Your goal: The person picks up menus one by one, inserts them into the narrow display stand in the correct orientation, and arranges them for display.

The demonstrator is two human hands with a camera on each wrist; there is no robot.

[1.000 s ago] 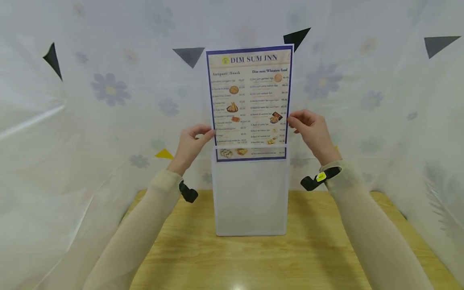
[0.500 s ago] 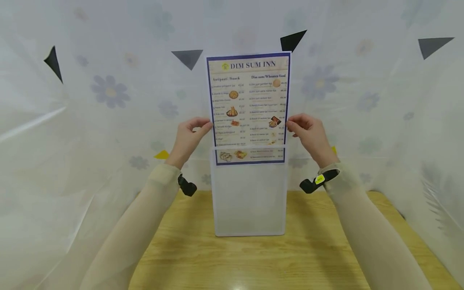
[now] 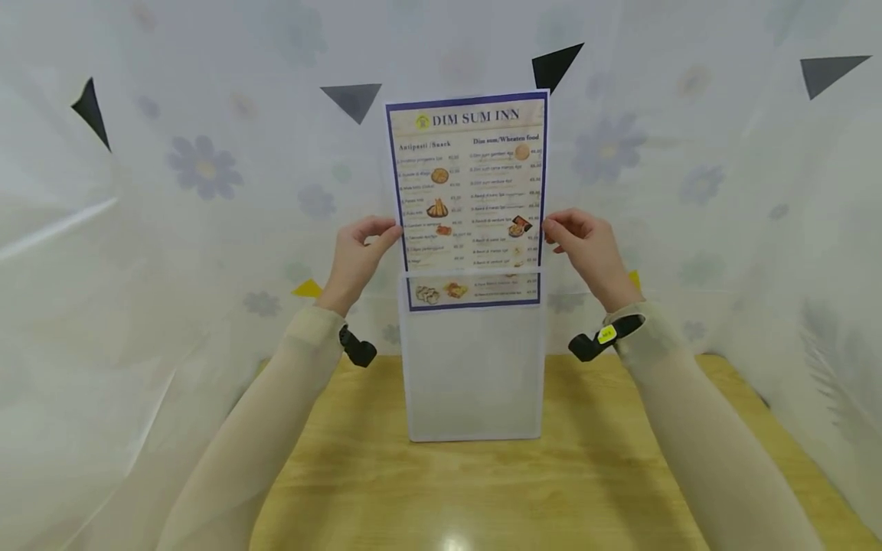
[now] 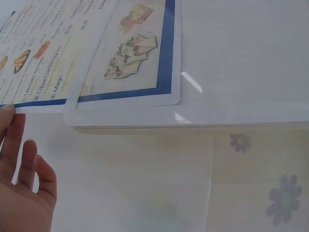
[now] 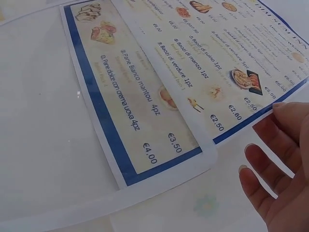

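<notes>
Head view: a laminated menu (image 3: 468, 191) is standing upright, its lower end sitting inside a clear holder (image 3: 472, 367) that is resting on the wooden desk (image 3: 482, 490). The left hand (image 3: 358, 260) is pinching the menu's left edge just above the holder's rim; the right hand (image 3: 589, 249) is pinching the right edge at the same height.

Left wrist view: the left hand (image 4: 21, 193) is touching the menu's (image 4: 96, 53) edge with a fingertip beside the holder (image 4: 203, 113).

Right wrist view: the right hand (image 5: 280, 164) is meeting the menu's (image 5: 193, 82) blue border near the holder (image 5: 43, 145), fingers loosely curled.
</notes>
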